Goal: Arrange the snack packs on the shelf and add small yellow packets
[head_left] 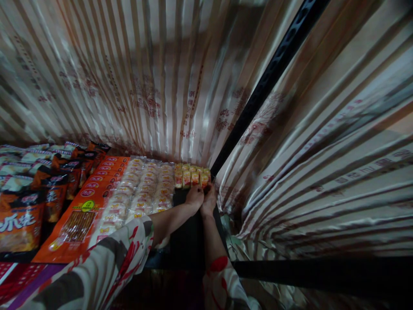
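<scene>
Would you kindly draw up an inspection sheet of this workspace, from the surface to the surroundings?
Surface: black shelf, dimly lit.
Items at hand: small yellow packs in rows near the shelf's far right corner.
Neighbouring stock: columns of clear-wrapped white packets, orange stick-snack bags, black-and-orange snack bags.
Loose clutter: nothing seen.
Hands: left hand and right hand close together at the nearest packs; grip unclear.
Cables: nothing seen.
Surroundings: printed, pleated sheeting behind and right; black slotted post.
</scene>
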`<act>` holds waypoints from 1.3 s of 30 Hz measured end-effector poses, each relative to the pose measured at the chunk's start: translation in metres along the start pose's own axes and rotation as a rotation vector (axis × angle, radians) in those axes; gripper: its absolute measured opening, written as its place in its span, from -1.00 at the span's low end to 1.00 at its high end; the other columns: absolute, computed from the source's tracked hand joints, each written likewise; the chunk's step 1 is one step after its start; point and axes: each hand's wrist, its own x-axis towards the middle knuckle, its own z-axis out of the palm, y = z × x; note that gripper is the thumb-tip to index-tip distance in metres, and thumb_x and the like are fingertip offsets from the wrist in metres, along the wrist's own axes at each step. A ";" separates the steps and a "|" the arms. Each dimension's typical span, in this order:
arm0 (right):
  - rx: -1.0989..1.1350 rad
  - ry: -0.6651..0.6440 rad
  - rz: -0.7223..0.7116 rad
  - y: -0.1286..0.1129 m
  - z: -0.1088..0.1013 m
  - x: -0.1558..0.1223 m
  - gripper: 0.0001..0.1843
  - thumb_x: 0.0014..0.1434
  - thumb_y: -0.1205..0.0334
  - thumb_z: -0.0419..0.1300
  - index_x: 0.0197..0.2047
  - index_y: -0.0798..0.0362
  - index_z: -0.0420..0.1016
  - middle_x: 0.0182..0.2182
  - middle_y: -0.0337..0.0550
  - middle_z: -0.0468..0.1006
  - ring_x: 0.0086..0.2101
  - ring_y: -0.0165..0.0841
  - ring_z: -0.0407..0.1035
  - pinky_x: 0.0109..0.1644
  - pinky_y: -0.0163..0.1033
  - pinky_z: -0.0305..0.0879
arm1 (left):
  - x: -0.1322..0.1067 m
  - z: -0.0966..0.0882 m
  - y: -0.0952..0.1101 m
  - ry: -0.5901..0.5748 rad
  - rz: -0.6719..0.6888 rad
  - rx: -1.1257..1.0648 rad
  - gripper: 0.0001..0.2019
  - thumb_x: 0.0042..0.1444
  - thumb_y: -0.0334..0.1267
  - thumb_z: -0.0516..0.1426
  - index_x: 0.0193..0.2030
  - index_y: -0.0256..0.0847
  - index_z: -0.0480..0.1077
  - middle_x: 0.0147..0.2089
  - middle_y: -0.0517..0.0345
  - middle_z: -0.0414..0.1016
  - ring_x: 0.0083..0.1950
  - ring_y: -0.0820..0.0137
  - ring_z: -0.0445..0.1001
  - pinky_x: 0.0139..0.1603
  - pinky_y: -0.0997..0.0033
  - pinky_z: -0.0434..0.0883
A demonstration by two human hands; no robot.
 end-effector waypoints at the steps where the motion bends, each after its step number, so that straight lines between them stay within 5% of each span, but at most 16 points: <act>1: -0.005 0.010 -0.010 0.000 0.000 0.000 -0.46 0.04 0.08 0.01 0.06 0.16 0.32 -0.18 0.04 0.50 -0.18 -0.22 0.36 -0.03 -0.13 0.28 | 0.000 -0.001 0.000 0.004 0.003 0.012 -0.80 0.13 -0.44 0.02 -0.29 -0.19 0.47 -0.27 0.16 0.53 -0.18 0.41 0.45 -0.11 0.48 0.35; 9: 0.004 0.035 -0.166 -0.004 -0.003 -0.003 -0.58 0.07 0.14 -0.03 -0.06 0.13 0.43 -0.14 0.03 0.48 -0.11 -0.22 0.33 0.08 -0.08 0.25 | 0.001 -0.009 0.003 0.036 0.038 0.104 -0.79 0.15 -0.44 0.02 -0.18 -0.23 0.45 -0.07 0.02 0.52 -0.03 0.34 0.44 0.02 0.45 0.31; 20: 0.006 0.083 -0.299 0.008 0.005 -0.001 -0.63 0.14 0.22 -0.02 -0.04 0.10 0.45 -0.06 0.05 0.47 0.00 -0.21 0.30 0.14 -0.04 0.23 | 0.008 -0.009 0.001 -0.016 0.071 0.135 -0.79 0.14 -0.49 0.01 -0.25 -0.25 0.47 -0.19 0.08 0.53 -0.13 0.39 0.44 -0.03 0.45 0.33; 33: 0.039 0.106 -0.263 0.008 0.002 -0.003 -0.61 0.11 0.20 -0.03 -0.07 0.12 0.44 -0.02 0.10 0.45 0.05 -0.19 0.26 0.16 0.00 0.19 | -0.001 -0.005 0.004 -0.025 0.011 0.164 -0.77 0.23 -0.41 -0.01 -0.29 -0.26 0.48 -0.21 0.05 0.55 -0.20 0.40 0.48 -0.15 0.46 0.34; 39: 0.025 0.084 -0.226 0.004 -0.009 -0.013 -0.58 0.07 0.20 -0.05 -0.07 0.13 0.45 0.01 0.11 0.43 0.06 -0.19 0.25 0.16 -0.01 0.17 | -0.018 -0.006 0.013 -0.041 -0.022 0.207 -0.75 0.22 -0.42 -0.02 -0.20 -0.30 0.50 -0.10 -0.07 0.55 -0.06 0.29 0.50 -0.07 0.39 0.36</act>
